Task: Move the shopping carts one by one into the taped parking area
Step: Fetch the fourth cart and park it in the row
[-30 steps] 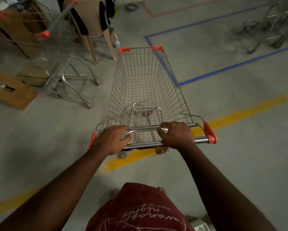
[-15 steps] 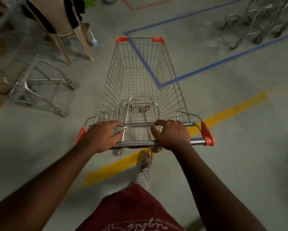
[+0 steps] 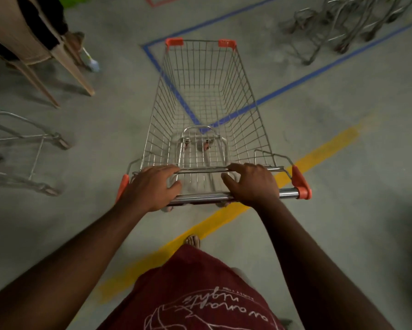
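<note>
A wire shopping cart [image 3: 245, 96] with orange corner caps stands right in front of me, its basket empty. My left hand [image 3: 150, 186] and my right hand [image 3: 252, 184] both grip its chrome handle bar [image 3: 287, 193]. The front of the cart lies over the near corner of the blue tape outline [image 3: 302, 79] on the concrete floor. Several parked carts [image 3: 343, 27] stand inside that outline at the far right.
A yellow floor stripe [image 3: 319, 153] runs diagonally under the cart's rear. Another cart's base frame [image 3: 21, 153] stands at the left. A beige plastic chair [image 3: 45, 53] with dark cloth is at the upper left. Red tape [image 3: 152, 2] marks the far floor.
I have walked forward with the cart. Its front has passed over the blue tape corner, and the chair and the left cart have slid toward the left edge.
</note>
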